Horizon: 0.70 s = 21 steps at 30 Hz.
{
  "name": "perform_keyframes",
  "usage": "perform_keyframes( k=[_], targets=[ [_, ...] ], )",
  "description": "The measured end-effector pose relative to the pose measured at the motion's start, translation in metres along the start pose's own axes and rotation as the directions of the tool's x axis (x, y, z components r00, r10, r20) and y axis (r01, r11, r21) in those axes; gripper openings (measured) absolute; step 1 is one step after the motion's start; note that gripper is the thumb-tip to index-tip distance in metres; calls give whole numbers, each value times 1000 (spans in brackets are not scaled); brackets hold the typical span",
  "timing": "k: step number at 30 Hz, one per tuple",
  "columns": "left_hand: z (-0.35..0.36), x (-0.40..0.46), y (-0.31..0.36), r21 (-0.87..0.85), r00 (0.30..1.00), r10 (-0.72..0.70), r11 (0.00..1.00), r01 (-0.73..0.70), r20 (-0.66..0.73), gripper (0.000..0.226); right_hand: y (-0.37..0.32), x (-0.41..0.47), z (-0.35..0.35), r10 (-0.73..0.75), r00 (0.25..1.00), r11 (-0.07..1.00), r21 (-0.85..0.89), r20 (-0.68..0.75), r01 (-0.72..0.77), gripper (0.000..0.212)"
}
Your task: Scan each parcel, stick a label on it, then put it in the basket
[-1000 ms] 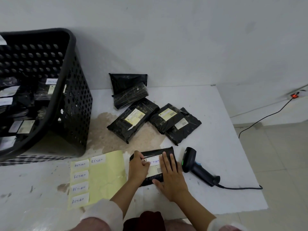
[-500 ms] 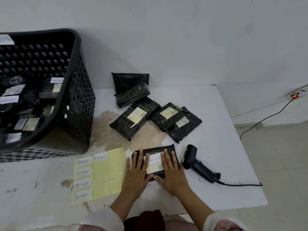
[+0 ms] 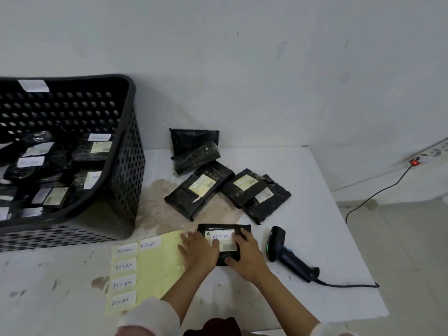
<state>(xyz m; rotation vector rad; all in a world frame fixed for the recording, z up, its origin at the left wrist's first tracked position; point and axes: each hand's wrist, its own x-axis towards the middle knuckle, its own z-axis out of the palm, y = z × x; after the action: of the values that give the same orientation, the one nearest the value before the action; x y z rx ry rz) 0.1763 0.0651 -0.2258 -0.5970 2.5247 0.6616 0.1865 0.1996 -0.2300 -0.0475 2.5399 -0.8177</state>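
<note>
Blk perforated basket [image 3: 126, 151], blk parcels [image 3: 198, 190], yellow label sheet [image 3: 160, 263], white table [image 3: 303, 214]

Black parcel [image 3: 224, 241] flat at surface's near edge, white "RETURN" label [image 3: 220, 235] stuck on top. Five more black parcels [image 3: 218, 183] clustered behind it. Yellow label sheet [image 3: 148, 267] left, five labels remaining. Black scanner [image 3: 288, 254] right. Perforated black basket [image 3: 126, 170] far left, holding labelled parcels.
</note>
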Motion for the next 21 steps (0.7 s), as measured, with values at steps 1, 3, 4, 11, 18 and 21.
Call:
perform_keyframes(
  k=[1,3,4,11,18,21],
  targets=[
    [-5,1,2,-100,998,-67,993,67,5,62,-4,0,-4,-1,999,999,38,-52,3,67],
    [-12,4,1,-250,993,-119,962,115,-1,55,-10,-2,-11,8,985,988,153,-170,18,52],
    [-15,4,1,-315,994,-113,943,103,-12,50,-13,-3,-15,21,972,975,220,-236,33,46],
    [-51,-11,20,-632,938,-97,762,-144,-331,29,-37,-3,-49,220,919,816,578,-329,11,75],
    [-98,-16,36,-408,878,124,850,-335,-462,71,-71,-3,-80,154,845,832,529,-512,169,48],
    [-127,-15,34,-354,813,214,819,-451,-541,53,-89,-1,-90,131,849,801,559,-511,213,49]
  ],
)
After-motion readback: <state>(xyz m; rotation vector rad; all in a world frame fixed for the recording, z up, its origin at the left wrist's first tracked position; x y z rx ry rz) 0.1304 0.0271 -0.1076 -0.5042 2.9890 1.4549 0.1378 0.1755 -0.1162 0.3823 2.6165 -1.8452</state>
